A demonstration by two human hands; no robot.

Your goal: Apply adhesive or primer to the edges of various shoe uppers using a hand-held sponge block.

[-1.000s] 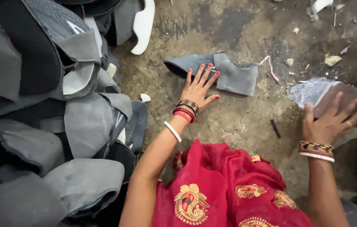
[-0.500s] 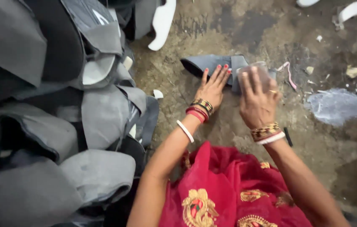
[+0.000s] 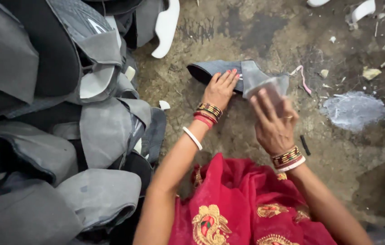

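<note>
My left hand (image 3: 220,89) lies flat, fingers spread, on a grey fabric shoe-upper piece (image 3: 228,72) spread on the stained concrete floor (image 3: 265,31), pinning its dark, curved left half. My right hand (image 3: 272,122) hovers just to the right, fingers loosely closed around a small pale, translucent piece (image 3: 272,86) held over the lighter grey flap of the same upper; the motion blur keeps me from telling what the piece is made of. The fabric piece sits directly under and ahead of both hands, touching my left palm.

The upper looks like soft felt or knit cloth, matte, with a rounded toe edge and a folded panel. A thin pink strip (image 3: 305,80) curls just beside its right end. Farther right, a patch of pale grey powder (image 3: 353,110) is spread on the floor, and a short black stick (image 3: 305,145) lies near my right wrist. To my left, a heap of grey and black moulded shoe uppers (image 3: 65,136) is stacked, with a white sole piece (image 3: 167,27) leaning at its top. My red embroidered garment (image 3: 242,208) fills the lower frame, and bangles ring both wrists.
</note>
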